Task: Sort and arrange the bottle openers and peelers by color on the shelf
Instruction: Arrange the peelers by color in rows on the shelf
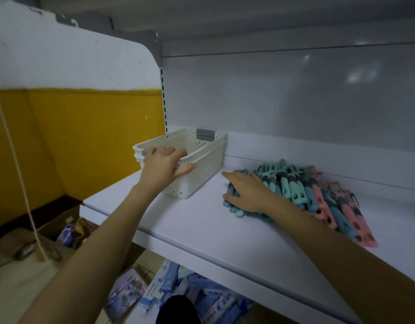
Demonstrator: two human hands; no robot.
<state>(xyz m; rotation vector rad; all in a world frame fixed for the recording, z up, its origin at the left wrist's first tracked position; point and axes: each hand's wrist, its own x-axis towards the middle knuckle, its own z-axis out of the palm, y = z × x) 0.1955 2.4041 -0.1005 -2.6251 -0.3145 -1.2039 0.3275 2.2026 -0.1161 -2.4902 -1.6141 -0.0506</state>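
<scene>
A heap of bottle openers and peelers (302, 190) lies on the white shelf (202, 228), right of centre. Teal and blue ones are at the left of the heap, pink ones (328, 211) at the right. My right hand (245, 190) rests flat on the left end of the heap, fingers spread over the blue handles. My left hand (165, 164) grips the near rim of a cream perforated basket (202, 164), fingers curled inside and thumb against the outer wall. The basket stands at the shelf's back left and looks empty.
The grey back panel rises behind the shelf, and another shelf hangs overhead. A yellow and white wall is at the left. Below the shelf lie cardboard boxes (61, 220) and blue packaged goods (190, 293). A cord hangs at far left.
</scene>
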